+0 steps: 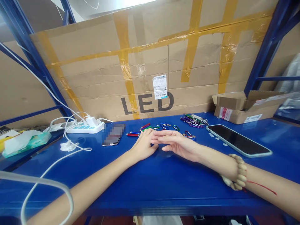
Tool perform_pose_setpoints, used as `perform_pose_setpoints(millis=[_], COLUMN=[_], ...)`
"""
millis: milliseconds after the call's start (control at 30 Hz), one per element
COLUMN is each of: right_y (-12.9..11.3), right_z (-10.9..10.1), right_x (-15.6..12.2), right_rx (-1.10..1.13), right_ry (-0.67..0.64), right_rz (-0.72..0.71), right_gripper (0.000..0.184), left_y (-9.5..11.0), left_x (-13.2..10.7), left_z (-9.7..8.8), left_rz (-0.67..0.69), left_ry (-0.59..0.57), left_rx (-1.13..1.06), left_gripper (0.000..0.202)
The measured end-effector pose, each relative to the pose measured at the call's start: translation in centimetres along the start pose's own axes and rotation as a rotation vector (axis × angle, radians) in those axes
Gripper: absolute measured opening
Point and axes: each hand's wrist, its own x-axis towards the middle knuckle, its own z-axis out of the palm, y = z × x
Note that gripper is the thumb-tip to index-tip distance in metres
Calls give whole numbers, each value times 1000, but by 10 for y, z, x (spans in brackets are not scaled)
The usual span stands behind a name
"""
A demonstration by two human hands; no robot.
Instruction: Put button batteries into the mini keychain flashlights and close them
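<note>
My left hand (143,144) rests on the blue table (150,184) with its fingers stretched forward toward small coloured metal pieces (150,127), red, blue and green. My right hand (177,142) lies beside it, fingers extended leftward so the tips touch the left hand's fingers. Neither hand holds anything I can make out. A beaded bracelet (237,175) sits on my right wrist. More coloured pieces and carabiner clips (193,121) lie in a pile farther right.
A large phone (237,140) lies face up at the right, a smaller one (114,135) at left of centre. A white power strip (85,126) with cables sits at the left, a tissue pack (25,140) beyond. An open cardboard box (243,107) and a taped "LED" carton (150,62) stand behind.
</note>
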Motion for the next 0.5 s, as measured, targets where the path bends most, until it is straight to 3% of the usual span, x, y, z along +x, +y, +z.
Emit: perform_pose_setpoints(millis=[500], right_y=[3], right_z=[0], right_x=[1], right_rx=[-79], right_ry=[-5], right_rz=[-15], right_gripper=[27], left_y=[1], left_x=[0], left_z=[2], left_rz=[-32], left_ry=[-10], left_rx=[21], left_gripper=[21])
